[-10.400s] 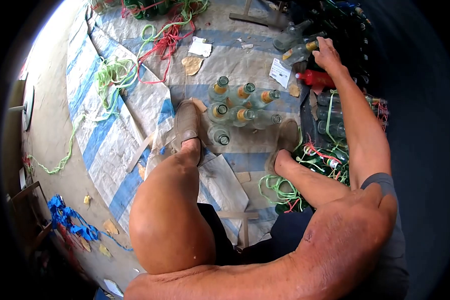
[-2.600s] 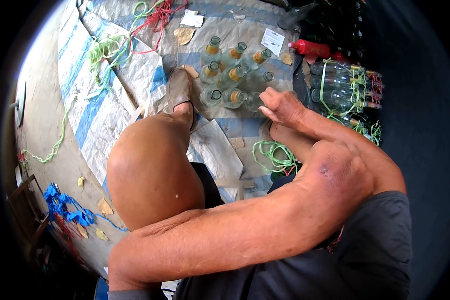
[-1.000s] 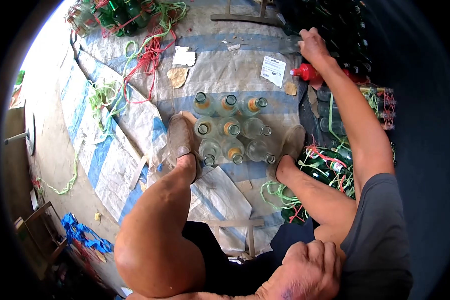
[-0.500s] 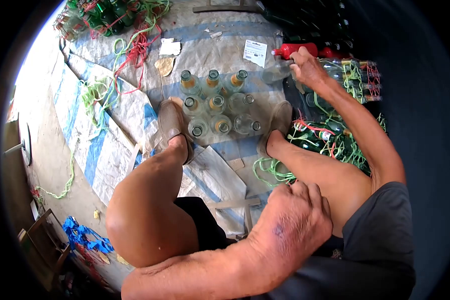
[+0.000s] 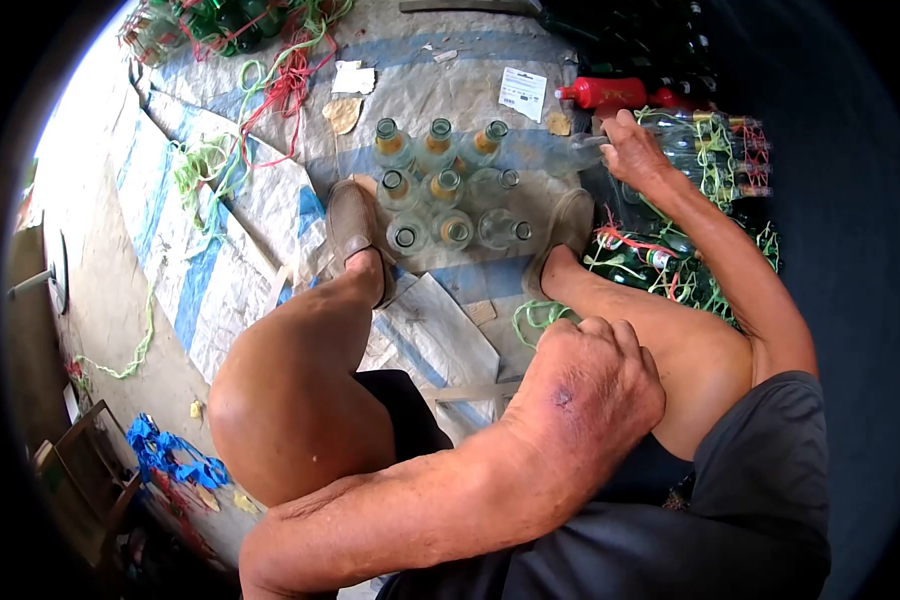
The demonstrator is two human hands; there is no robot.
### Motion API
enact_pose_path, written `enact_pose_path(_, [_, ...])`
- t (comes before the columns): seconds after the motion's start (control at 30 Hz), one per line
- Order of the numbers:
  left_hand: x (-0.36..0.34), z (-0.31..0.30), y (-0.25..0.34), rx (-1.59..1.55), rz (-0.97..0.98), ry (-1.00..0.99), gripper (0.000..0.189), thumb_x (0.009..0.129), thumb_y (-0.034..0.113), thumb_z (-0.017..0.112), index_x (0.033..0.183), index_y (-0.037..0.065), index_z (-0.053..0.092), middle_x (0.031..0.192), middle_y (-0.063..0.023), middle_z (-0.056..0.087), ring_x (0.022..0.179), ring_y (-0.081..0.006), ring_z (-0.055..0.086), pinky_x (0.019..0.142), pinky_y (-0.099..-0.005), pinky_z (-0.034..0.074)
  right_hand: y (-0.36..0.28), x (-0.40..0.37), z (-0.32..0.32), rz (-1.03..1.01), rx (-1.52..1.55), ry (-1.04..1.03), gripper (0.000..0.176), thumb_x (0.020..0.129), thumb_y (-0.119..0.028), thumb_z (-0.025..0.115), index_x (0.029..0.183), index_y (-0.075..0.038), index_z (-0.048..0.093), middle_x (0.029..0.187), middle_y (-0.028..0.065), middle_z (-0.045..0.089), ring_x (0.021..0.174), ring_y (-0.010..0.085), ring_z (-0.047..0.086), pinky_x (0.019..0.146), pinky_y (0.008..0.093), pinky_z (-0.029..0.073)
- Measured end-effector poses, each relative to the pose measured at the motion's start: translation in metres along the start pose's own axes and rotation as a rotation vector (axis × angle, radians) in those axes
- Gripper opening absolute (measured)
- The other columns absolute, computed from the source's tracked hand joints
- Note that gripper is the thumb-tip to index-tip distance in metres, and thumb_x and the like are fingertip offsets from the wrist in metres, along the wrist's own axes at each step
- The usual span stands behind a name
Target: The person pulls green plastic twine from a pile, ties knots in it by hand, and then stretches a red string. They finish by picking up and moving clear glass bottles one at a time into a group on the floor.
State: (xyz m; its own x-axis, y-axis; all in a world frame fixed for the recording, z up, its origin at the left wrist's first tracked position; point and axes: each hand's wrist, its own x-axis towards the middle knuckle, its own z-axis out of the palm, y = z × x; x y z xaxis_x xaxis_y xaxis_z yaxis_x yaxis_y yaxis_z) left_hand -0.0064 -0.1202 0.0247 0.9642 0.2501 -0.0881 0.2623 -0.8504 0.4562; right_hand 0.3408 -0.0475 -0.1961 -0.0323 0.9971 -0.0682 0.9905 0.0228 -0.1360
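My right hand (image 5: pixel 635 152) is closed around the neck end of a clear glass bottle (image 5: pixel 573 156), which lies nearly sideways, blurred, just below a red bottle (image 5: pixel 610 94). Between my shoes, several clear glass bottles (image 5: pixel 443 188) are grouped in rows; most stand upright, while two at the group's right side (image 5: pixel 500 230) lean or lie with their mouths to the right. Over my right thigh, my left hand (image 5: pixel 600 385) is curled into a fist, back of the hand up; its fingertips and anything within them are hidden.
Bottles bundled with green and red string (image 5: pixel 710 155) lie at the right, near dark green bottles (image 5: pixel 625 265). More tied bottles (image 5: pixel 235 22) sit at upper left beside tangled red string (image 5: pixel 285 90). Blue strips (image 5: pixel 170 455) lie lower left. A white label (image 5: pixel 522 92) rests on the striped sheet (image 5: pixel 390 75).
My right hand and its bottle have shifted slightly toward me, uncovering a brownish scrap beside the red bottle. The whole view has shifted a little. My left hand remains curled.
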Motion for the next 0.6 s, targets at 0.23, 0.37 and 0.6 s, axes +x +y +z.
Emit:
enact_pose_path(0.23, [-0.001,-0.004,0.000,0.007,0.021,-0.029,0.022,0.078,0.017,0.073,0.096,0.004,0.075,0.085,-0.0058,0.067,0.078,-0.0175,0.063,0.061,-0.0297,0.044,0.012,-0.005,-0.003,0.046,-0.019,-0.051,0.035,0.085,-0.011,0.074,0.115,-0.003,0.058,0.114,0.0234,0.055,0.104,0.0503,0.061,0.087,0.0562,0.052])
enact_pose_path(0.37, [0.000,0.001,0.002,0.052,0.007,-0.028,0.020,0.075,0.018,0.072,0.091,0.006,0.069,0.085,-0.0052,0.066,0.081,-0.0181,0.067,0.063,-0.0299,0.050,0.011,-0.007,-0.009,0.049,-0.038,-0.086,0.041,0.085,-0.013,0.074,0.121,-0.005,0.056,0.117,0.0228,0.054,0.105,0.0500,0.062,0.088,0.0557,0.053])
enact_pose_path(0.6, [0.003,0.006,-0.005,0.123,0.010,0.015,0.026,0.070,0.016,0.076,0.092,0.005,0.070,0.086,-0.0078,0.068,0.079,-0.0184,0.069,0.059,-0.0281,0.050,-0.010,-0.021,-0.056,0.104,-0.095,-0.091,0.054,0.084,-0.016,0.075,0.132,-0.006,0.055,0.126,0.0213,0.054,0.115,0.0473,0.059,0.095,0.0520,0.051])
